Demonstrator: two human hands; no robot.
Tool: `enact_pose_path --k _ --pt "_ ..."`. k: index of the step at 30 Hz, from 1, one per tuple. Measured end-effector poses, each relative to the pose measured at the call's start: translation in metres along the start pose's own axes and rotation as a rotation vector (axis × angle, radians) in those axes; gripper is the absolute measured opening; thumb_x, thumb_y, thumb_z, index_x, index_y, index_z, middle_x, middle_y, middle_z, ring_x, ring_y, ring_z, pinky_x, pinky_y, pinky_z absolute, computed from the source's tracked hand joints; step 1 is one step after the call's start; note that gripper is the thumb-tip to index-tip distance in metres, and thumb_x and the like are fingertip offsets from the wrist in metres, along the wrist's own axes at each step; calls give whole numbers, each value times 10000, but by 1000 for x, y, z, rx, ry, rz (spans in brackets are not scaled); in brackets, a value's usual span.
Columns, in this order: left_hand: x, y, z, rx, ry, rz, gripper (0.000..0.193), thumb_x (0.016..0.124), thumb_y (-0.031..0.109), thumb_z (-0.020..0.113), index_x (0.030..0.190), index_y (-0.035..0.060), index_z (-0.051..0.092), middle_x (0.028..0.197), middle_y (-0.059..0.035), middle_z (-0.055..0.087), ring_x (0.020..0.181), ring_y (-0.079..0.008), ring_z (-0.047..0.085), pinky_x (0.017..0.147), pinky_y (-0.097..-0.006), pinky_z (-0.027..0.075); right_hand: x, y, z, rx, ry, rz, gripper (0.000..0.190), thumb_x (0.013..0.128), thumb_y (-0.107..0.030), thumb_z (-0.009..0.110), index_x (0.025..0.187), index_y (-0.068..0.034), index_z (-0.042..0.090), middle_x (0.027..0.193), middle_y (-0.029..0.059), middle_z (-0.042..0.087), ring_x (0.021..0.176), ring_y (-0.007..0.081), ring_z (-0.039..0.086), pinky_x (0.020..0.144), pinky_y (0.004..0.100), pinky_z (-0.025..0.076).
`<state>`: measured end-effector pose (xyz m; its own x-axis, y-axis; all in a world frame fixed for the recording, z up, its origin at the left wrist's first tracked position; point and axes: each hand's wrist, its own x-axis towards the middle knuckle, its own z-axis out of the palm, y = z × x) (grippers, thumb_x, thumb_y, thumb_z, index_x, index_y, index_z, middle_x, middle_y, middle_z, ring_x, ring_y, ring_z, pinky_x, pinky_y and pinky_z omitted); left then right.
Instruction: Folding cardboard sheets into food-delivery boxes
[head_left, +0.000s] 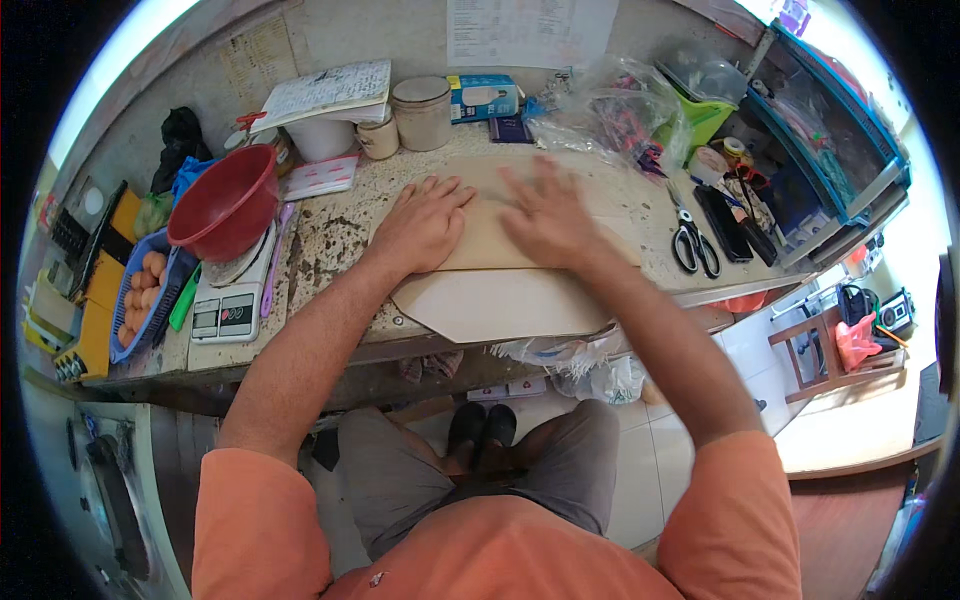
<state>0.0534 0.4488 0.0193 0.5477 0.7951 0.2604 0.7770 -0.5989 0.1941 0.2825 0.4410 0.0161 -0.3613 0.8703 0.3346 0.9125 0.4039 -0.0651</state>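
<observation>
Light brown paper or thin card (487, 240) lies folded on the worktop in front of me, with a paler flap (502, 300) reaching over the front edge. My left hand (430, 223) rests flat, palm down, on the left side of the brown sheet, its fingers slightly apart. On the right part of the same sheet is my right hand (551, 217), blurred by motion, palm down with its fingers spread. Neither hand grips anything. Black-handled scissors (695, 244) lie to the right of the sheet.
A red plastic bowl (225, 206) sits on a kitchen scale (226, 315) at left, beside a blue basket (169, 262) of eggs. Tubs (421, 112), a light bulb box (484, 97) and plastic bags (607, 112) line the back. A phone (722, 223) and a blue-framed rack (832, 135) stand right.
</observation>
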Motion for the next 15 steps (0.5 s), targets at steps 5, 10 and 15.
enact_pose_path --k 5,10,15 --pt "-7 -21 9 -28 22 -12 446 993 274 354 1405 130 452 1479 -129 406 1379 -358 340 1153 -501 217 10 -37 9 131 -27 -60 607 966 -465 385 1512 -226 266 1540 301 147 1447 428 128 1155 580 90" --pt "-16 -16 -6 -15 17 5 457 1001 307 357 1406 117 447 1470 -142 413 1388 -345 328 1159 -480 212 -25 50 -27 78 -73 174 637 938 -525 389 1505 -250 294 1544 273 182 1450 421 131 1152 590 64" --pt "-10 -10 1 -11 36 -12 464 1004 314 351 1411 109 439 1471 -147 409 1394 -336 319 1162 -471 211 -29 50 -26 -76 -59 147 634 947 -522 378 1510 -249 279 1545 277 175 1454 419 114 1148 597 59"
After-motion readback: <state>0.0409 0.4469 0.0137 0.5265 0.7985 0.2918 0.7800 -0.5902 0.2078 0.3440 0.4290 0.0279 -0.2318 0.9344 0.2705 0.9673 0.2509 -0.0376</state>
